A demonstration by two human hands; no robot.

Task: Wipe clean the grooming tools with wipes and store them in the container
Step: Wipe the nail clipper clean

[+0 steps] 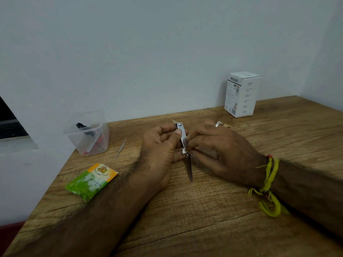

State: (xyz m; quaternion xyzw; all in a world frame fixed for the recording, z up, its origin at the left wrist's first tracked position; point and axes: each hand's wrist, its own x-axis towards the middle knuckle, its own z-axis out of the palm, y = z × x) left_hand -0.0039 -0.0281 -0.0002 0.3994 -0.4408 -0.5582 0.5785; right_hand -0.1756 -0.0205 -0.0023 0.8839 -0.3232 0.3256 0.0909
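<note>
I saw the left hand (159, 145) grip the nail clipper (182, 140) above the tabletop (204, 210), thumb on its upper body. The right hand (222, 153) pinched a small white wipe (184, 150) against it. The clear container (87, 134) stood far left, a thin metal tool (121, 148) just right of it, a green sachet (91, 181) nearer.

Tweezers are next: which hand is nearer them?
Left. The left hand is just right of the tweezers; the right hand is farther right, beyond the nail clipper both hold.
</note>
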